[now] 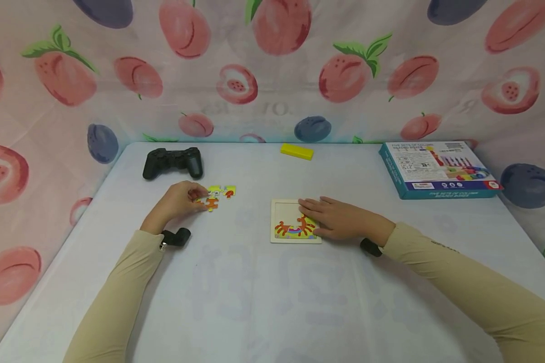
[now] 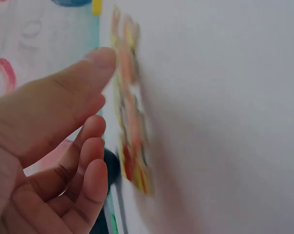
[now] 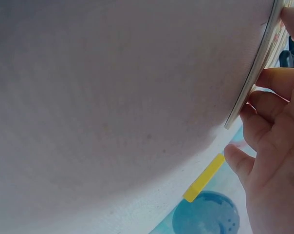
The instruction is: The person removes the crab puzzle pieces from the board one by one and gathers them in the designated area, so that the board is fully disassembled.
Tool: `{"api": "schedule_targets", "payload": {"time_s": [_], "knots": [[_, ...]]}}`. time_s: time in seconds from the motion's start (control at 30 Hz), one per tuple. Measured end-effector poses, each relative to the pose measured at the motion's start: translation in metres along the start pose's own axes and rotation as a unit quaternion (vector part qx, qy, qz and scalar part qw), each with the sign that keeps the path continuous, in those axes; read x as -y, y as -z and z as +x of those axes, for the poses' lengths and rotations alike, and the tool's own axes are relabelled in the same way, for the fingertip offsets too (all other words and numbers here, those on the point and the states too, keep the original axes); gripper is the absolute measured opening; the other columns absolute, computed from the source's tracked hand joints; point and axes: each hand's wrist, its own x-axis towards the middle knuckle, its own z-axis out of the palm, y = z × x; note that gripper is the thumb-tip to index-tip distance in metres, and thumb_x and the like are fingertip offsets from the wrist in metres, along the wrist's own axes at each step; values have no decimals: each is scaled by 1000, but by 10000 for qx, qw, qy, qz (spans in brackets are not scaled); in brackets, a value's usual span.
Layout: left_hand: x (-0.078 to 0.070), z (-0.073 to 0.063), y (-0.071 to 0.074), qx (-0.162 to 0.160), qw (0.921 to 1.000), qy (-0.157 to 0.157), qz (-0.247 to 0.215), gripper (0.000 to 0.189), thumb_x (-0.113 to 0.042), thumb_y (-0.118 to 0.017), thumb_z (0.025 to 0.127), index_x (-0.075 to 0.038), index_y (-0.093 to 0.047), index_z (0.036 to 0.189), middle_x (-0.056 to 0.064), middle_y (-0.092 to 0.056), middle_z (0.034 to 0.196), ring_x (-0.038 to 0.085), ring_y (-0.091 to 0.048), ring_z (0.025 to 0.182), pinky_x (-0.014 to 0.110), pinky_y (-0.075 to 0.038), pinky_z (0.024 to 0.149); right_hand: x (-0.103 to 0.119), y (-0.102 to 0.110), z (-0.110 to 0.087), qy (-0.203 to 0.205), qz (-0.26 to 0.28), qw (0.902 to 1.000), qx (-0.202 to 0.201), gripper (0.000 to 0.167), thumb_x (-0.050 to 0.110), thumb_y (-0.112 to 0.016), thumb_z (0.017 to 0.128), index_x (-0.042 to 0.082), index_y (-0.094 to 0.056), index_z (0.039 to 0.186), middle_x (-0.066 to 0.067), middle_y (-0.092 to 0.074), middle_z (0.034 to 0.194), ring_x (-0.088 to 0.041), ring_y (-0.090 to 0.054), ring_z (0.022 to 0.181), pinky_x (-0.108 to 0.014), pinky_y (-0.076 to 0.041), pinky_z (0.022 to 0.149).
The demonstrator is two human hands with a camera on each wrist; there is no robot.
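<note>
My left hand (image 1: 178,201) is beside several loose jigsaw pieces (image 1: 212,202) in yellow, orange and red on the table. Its thumb and fingers are bent loosely near the pieces' edge; nothing shows lifted between them. In the left wrist view, the thumb (image 2: 96,66) overlaps the blurred pieces (image 2: 130,112). My right hand (image 1: 338,218) rests on the right side of a square wooden puzzle frame (image 1: 273,222), fingers extended. Joined pieces (image 1: 294,231) with an orange figure and a rainbow fill the frame's lower part, and the hand hides some of its right side.
Behind my left hand lies a black game controller (image 1: 172,162). A yellow block (image 1: 297,151) is at the table's back edge. At the back right sits a blue-sided box (image 1: 440,169). A fruit-printed cloth (image 1: 272,101) hangs behind the white table (image 1: 272,302).
</note>
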Motion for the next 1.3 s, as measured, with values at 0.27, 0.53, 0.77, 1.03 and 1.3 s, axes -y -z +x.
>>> {"api": "schedule_targets", "payload": {"time_s": [0.27,0.53,0.77,1.03,1.3], "knots": [[-48,3,-21,-9,9943,-493,-947,41,-10,-73,81,2,-61,118,20,-63,106,29,-59,98,42,-49,89,-3,-1,-1,-90,97,9999,38,67,41,-44,97,8,-19,150,-7,-14,158,-24,-16,146,-48,-17,116],[-111,12,-59,661,9889,-1052,-820,38,-15,-73,81,-1,-63,116,15,-64,106,26,-58,97,37,-48,90,-5,-3,-3,-358,327,9988,-42,78,50,-49,92,10,-16,151,-5,-11,159,-23,-14,147,-47,-16,117],[-146,33,-87,1429,9826,-1070,-508,39,-19,-75,80,-6,-64,115,8,-64,106,19,-56,98,30,-47,89,-10,-5,-5,-627,184,9976,-215,90,59,-55,86,8,-18,150,-6,-12,159,-24,-15,146,-48,-16,117],[-158,56,-98,1889,9766,-996,-249,36,-20,-78,76,-9,-67,108,4,-67,105,17,-57,95,27,-48,88,-11,-5,-5,-641,259,9974,-195,94,62,-56,83,7,-19,150,-6,-12,159,-24,-15,146,-48,-15,117],[-164,60,-106,1794,9802,-838,-25,33,-26,-82,72,-9,-69,98,4,-63,96,16,-52,88,24,-45,81,-12,-6,-4,-538,226,9981,-220,93,61,-56,84,6,-18,150,-7,-12,159,-24,-17,146,-48,-17,116]]}}
